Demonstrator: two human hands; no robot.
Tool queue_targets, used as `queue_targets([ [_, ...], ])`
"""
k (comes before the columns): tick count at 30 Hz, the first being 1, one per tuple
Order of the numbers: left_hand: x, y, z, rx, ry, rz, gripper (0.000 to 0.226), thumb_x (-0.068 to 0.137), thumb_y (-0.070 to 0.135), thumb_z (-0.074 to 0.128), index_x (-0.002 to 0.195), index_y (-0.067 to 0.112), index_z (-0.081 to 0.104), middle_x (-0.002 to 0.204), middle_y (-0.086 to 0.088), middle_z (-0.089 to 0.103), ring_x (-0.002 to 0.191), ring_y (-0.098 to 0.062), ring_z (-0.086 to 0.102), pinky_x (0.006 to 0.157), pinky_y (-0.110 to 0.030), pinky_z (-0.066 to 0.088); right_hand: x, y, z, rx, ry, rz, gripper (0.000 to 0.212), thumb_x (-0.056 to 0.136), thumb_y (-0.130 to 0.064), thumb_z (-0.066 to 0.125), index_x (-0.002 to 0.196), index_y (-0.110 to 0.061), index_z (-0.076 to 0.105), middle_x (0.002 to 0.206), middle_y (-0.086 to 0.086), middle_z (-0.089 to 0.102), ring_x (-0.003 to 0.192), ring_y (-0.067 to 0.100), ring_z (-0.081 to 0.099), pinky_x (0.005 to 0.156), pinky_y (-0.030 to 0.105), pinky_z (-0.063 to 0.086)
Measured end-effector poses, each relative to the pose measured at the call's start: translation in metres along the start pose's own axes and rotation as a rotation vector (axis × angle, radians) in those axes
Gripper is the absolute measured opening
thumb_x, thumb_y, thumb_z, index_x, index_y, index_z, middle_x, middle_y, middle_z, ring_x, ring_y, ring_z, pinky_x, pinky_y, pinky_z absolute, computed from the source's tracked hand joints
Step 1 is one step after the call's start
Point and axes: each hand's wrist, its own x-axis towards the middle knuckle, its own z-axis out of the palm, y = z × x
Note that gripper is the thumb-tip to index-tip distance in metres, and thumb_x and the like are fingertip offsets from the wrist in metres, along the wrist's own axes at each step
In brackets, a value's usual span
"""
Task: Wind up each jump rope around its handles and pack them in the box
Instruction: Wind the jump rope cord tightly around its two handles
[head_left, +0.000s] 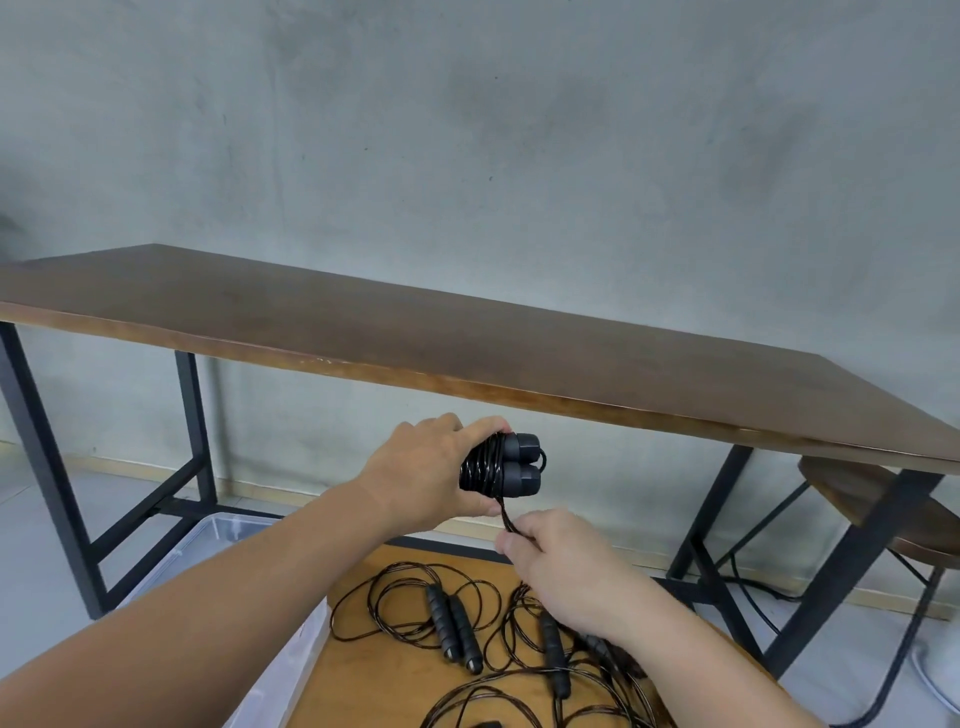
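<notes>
at far left, low beside the small wooden table (395, 691), a clear plastic box (228, 530), apparently with nothing packed yet, though only partly in view. left hand (426, 478) curled tight around the paired handles (522, 465) of one jump rope, held in the air in front of the long brown table (467, 338). black cord (480, 467) already wound many turns around them, glossy and tight. just below and right, right hand (558, 561) pinching the short remaining tail (506, 517). so, by judgement, first rope nearly finished. lower, on the small table, two more ropes: one loose pair (452, 631), then another (556, 654) further right, tangled in loops, not wound.
</notes>
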Motion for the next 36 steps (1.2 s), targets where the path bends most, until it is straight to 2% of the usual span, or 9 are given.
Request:
queue_targets([
  [5,0.0,0.006,0.002,0.157,-0.011,0.065,0.075,0.084,0.07,0.055,0.142,0.046,0.015,0.114,0.002,0.054,0.098,-0.018,0.053,0.092,-0.036,0.044,0.0,-0.017,-0.032,-0.348,-0.034,-0.122,0.027,0.1,-0.03,0.047,0.081,-0.019,0.062,0.075,0.0,0.059,0.065,0.012,0.055,0.054,0.023,0.04],
  [9,-0.004,0.013,-0.001,0.158,-0.036,0.111,0.074,0.084,0.071,0.054,0.143,0.046,0.017,0.116,0.002,0.054,0.102,-0.019,0.053,0.091,-0.034,0.04,0.006,-0.026,-0.058,-0.512,-0.107,-0.185,0.028,0.1,-0.029,0.049,0.091,-0.016,0.072,0.079,-0.001,0.063,0.064,0.01,0.054,0.054,0.022,0.041],
  [13,-0.011,0.021,-0.007,0.131,-0.091,0.13,0.08,0.081,0.08,0.045,0.147,0.044,0.018,0.115,0.005,0.055,0.102,-0.016,0.053,0.091,-0.032,0.038,0.013,-0.033,-0.078,-0.575,-0.125,-0.274,0.021,0.096,-0.035,0.059,0.097,-0.022,0.076,0.087,-0.007,0.07,0.076,0.008,0.061,0.064,0.023,0.05],
  [16,-0.019,0.028,-0.011,0.078,-0.131,0.13,0.085,0.075,0.09,0.032,0.146,0.043,0.026,0.103,0.007,0.057,0.093,-0.015,0.055,0.089,-0.032,0.042,0.02,-0.033,-0.091,-0.473,-0.091,-0.282,0.015,0.082,-0.04,0.076,0.084,-0.025,0.076,0.078,-0.012,0.069,0.073,0.006,0.061,0.061,0.021,0.045],
  [21,-0.023,0.029,-0.015,0.018,-0.096,0.155,0.076,0.081,0.087,0.026,0.145,0.047,0.031,0.1,0.012,0.061,0.088,-0.011,0.056,0.089,-0.032,0.044,0.038,-0.019,-0.098,-0.269,-0.121,-0.236,0.03,0.065,-0.046,0.087,0.074,-0.021,0.074,0.065,-0.01,0.066,0.06,0.002,0.056,0.057,0.021,0.045],
  [26,-0.029,0.029,-0.018,-0.166,-0.129,0.202,0.066,0.08,0.084,0.04,0.134,0.046,0.044,0.094,0.016,0.062,0.082,-0.003,0.054,0.081,-0.028,0.048,0.046,-0.005,-0.102,0.003,-0.309,-0.218,0.02,0.072,-0.029,0.087,0.078,-0.015,0.074,0.066,-0.005,0.067,0.061,0.009,0.056,0.056,0.026,0.047],
  [29,-0.034,0.03,-0.017,-0.352,-0.151,0.19,0.06,0.079,0.08,0.05,0.129,0.047,0.05,0.094,0.018,0.064,0.084,0.0,0.057,0.073,-0.023,0.049,0.048,0.003,-0.103,0.175,-0.392,-0.198,0.015,0.073,-0.023,0.083,0.076,-0.014,0.072,0.065,-0.001,0.065,0.056,0.012,0.053,0.054,0.023,0.045],
  [33,-0.035,0.03,-0.018,-0.647,-0.168,0.108,0.055,0.075,0.077,0.059,0.121,0.048,0.054,0.097,0.016,0.067,0.088,-0.001,0.062,0.076,-0.025,0.053,0.052,0.025,-0.088,0.518,-0.36,-0.128,0.013,0.071,-0.024,0.082,0.069,-0.018,0.07,0.062,-0.001,0.061,0.049,0.008,0.046,0.046,0.017,0.041],
  [36,-0.033,0.028,-0.015,-0.731,-0.134,0.039,0.058,0.073,0.077,0.059,0.126,0.056,0.047,0.101,0.018,0.065,0.094,-0.001,0.062,0.087,-0.029,0.055,0.052,0.035,-0.068,0.806,-0.266,-0.065,0.019,0.077,-0.028,0.081,0.072,-0.015,0.068,0.069,0.007,0.059,0.06,0.018,0.05,0.05,0.022,0.048],
])
